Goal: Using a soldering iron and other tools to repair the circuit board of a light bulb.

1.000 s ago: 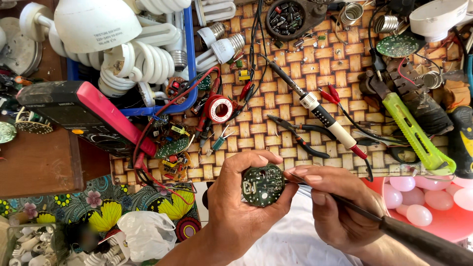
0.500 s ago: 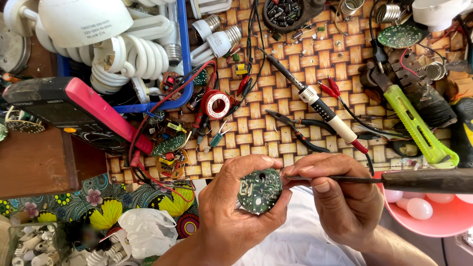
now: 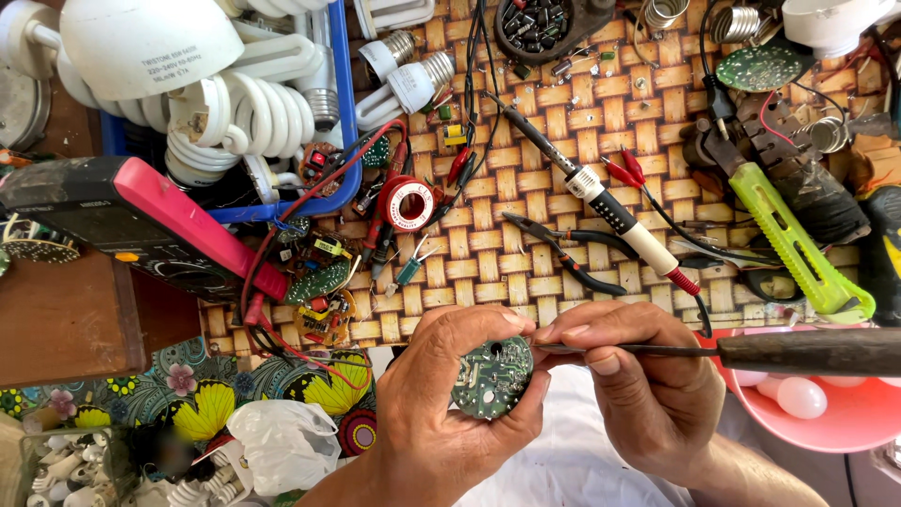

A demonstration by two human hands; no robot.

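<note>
My left hand grips a small round green circuit board, solder side up, low in the middle of the view. My right hand pinches a thin metal rod, the tip of a soldering iron with a dark wooden handle that runs off to the right. The tip touches the board's upper right edge, where the fingers of both hands meet.
A woven mat carries a second soldering iron, pliers, a solder reel, a green-handled tool and loose circuit boards. A blue tray holds spiral lamps. A multimeter lies left, a pink bowl right.
The soldering iron swung from a downward slant to level, its tip now at the board's edge. Both hands and the board sit slightly lower in view.
</note>
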